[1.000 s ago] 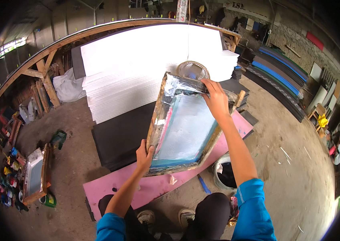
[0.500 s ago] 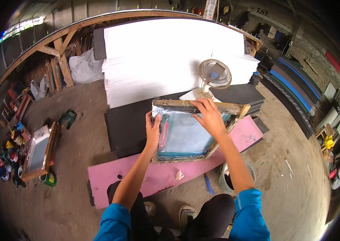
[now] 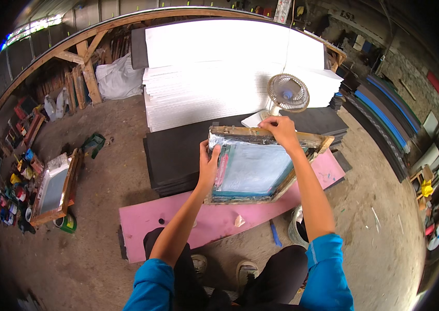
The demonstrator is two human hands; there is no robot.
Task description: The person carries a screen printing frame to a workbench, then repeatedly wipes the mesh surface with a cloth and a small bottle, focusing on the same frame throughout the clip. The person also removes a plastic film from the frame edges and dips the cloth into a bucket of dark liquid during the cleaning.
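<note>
A wooden-framed printing screen (image 3: 255, 168) with a bluish mesh is tilted up in front of me, above a pink sheet (image 3: 170, 212). My left hand (image 3: 209, 163) grips the frame's left side, with the thumb on its front face. At the top bar, my right hand (image 3: 280, 130) is closed over the wood, fingers bent down on the edge. Whether those fingers pinch anything besides the frame is hidden. A small whitish scrap (image 3: 239, 221) and a small dark round piece (image 3: 161, 221) lie on the pink sheet.
Behind the screen stand black sheets (image 3: 178, 155), stacked white sheets (image 3: 198, 98) and a fan (image 3: 288, 94). A bucket (image 3: 297, 230) and a blue tool (image 3: 275, 234) lie by my right knee. Another framed screen (image 3: 53, 192) leans at left near a green can (image 3: 66, 224).
My right hand has shifted from spread fingers over the top bar and mesh to a closed hold on the top bar. The screen leans slightly differently. My view has turned a little left.
</note>
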